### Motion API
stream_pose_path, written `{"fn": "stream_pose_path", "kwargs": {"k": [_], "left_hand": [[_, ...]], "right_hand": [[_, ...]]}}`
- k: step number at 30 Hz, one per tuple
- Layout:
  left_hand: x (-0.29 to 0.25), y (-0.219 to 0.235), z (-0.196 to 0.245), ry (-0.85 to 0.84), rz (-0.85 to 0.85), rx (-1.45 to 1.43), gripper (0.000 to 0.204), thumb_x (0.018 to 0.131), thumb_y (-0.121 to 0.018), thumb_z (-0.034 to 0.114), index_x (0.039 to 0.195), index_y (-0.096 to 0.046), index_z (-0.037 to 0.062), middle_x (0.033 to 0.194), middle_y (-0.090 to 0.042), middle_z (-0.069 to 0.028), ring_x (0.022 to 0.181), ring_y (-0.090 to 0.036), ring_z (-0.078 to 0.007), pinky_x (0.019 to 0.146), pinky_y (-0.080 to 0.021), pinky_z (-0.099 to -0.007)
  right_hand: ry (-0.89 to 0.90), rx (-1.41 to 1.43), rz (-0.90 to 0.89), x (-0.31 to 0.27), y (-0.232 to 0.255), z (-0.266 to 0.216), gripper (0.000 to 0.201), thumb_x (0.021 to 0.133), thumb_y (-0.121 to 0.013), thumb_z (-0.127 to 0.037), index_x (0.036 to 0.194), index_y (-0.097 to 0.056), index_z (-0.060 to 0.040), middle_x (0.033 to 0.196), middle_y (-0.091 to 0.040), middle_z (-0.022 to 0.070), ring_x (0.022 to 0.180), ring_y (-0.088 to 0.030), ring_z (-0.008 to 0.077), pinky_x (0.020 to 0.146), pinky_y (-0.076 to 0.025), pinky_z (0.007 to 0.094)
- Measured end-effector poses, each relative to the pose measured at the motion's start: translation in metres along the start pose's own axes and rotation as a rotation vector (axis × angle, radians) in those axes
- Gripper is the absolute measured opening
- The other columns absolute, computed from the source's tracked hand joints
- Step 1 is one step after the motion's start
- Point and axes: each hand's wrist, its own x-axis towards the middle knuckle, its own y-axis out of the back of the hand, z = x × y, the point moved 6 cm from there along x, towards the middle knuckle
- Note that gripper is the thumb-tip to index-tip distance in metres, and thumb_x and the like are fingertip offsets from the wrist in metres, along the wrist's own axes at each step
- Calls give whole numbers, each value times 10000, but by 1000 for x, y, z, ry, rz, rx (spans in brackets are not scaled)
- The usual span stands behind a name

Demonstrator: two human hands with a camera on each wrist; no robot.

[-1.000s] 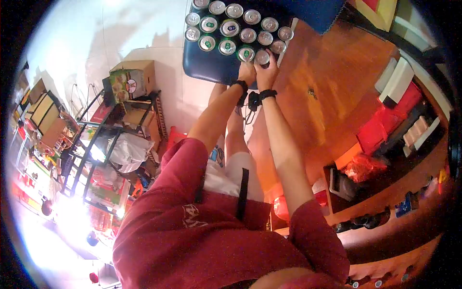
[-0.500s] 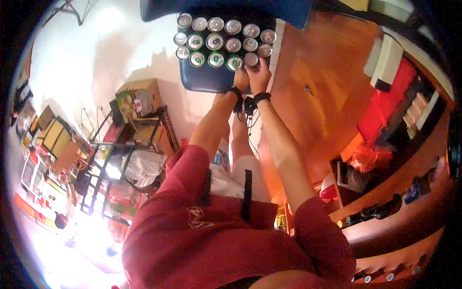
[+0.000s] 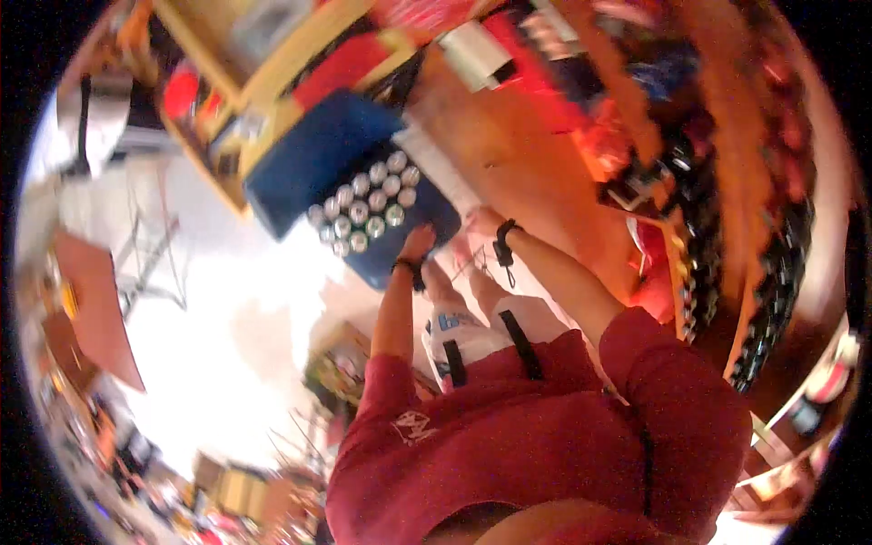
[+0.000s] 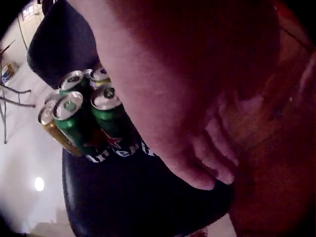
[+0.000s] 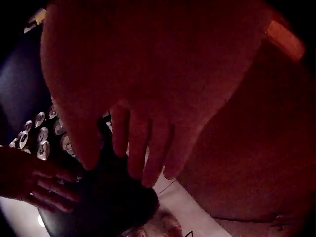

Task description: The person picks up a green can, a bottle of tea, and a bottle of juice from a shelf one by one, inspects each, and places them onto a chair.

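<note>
Rows of upright cans stand close together on the dark blue seat. Green cans with silver tops show at the group's edge in the left wrist view. My left hand is over the seat's near part beside the cans, fingers relaxed and holding nothing. To the right, my right hand hangs near the seat's edge with fingers extended and no can in them. The right wrist view shows both the right hand and the left hand apart from each other, above the seat.
A wooden surface lies right of the seat. Behind the seat is yellowish wooden furniture. A folding metal stand is at the left, and boxes are at the lower left. Red bags lie at the upper right.
Both hands have come away from the near-row can they were at, and they have moved apart. The head view has swung round, so the seat and cans appear lower and tilted.
</note>
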Motion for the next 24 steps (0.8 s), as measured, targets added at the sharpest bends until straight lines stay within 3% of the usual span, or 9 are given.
{"fn": "stream_pose_path", "kwargs": {"k": [1,2,5,8,11,15,19,23,24], "left_hand": [[-19,12,15,-344,347,342,207,903,-572,213,873,-692,47,1030,-671,-131,877,-653,-306,730,-546,-411],[-31,27,15,-321,256,59,228,916,-581,248,959,-690,52,1037,-672,-129,871,-654,-308,756,-544,-408],[-82,43,12,70,-259,-405,241,935,-567,229,1077,-668,64,1125,-661,-110,967,-639,-293,816,-533,-410],[-140,74,10,372,-540,-694,292,953,-552,211,1195,-646,75,1213,-650,-91,1064,-623,-279,876,-521,-412],[-185,102,24,629,-736,-908,367,972,-537,192,1313,-624,87,1302,-639,-72,1160,-608,-264,937,-510,-414],[-195,114,80,576,-821,-538,369,941,-574,234,1284,-632,108,1183,-671,-81,1019,-628,-263,836,-519,-411],[-185,100,147,485,-968,-295,375,911,-610,276,1255,-641,129,1063,-704,-89,879,-648,-261,735,-528,-408],[-158,70,222,316,-1164,-239,383,881,-647,317,1226,-649,150,944,-737,-97,738,-669,-260,634,-536,-405],[-154,59,243,307,-1283,-398,386,874,-656,328,1219,-652,155,914,-745,-99,703,-674,-259,609,-539,-405]], "right_hand": [[-15,-84,33,-11,21,2,410,753,-775,-338,1040,-707,-53,1040,-705,169,976,-670,329,849,-541,443],[-41,-166,60,-33,32,-3,403,745,-770,-355,1004,-714,-51,1011,-703,183,959,-668,348,832,-540,458],[-39,65,173,-62,34,12,362,757,-758,-357,943,-714,-49,898,-702,186,893,-671,348,799,-527,474],[7,34,390,-96,43,8,307,787,-714,-351,836,-702,-48,834,-687,182,848,-657,343,751,-509,494],[-55,233,388,-170,64,-28,297,811,-675,-347,861,-701,-56,874,-693,177,853,-656,345,740,-506,496],[-188,247,444,-228,-16,16,338,830,-646,-373,961,-697,-65,992,-701,157,946,-656,358,838,-519,479],[-330,396,730,-368,-92,37,380,829,-651,-415,997,-704,-78,1057,-707,156,1000,-653,360,910,-516,467],[-713,718,1112,-524,-258,76,390,840,-652,-439,1020,-732,-102,1047,-715,181,934,-681,366,867,-538,464],[-849,717,922,-564,-306,80,368,844,-644,-408,1010,-738,-94,1018,-716,200,893,-690,368,816,-555,458]]}}
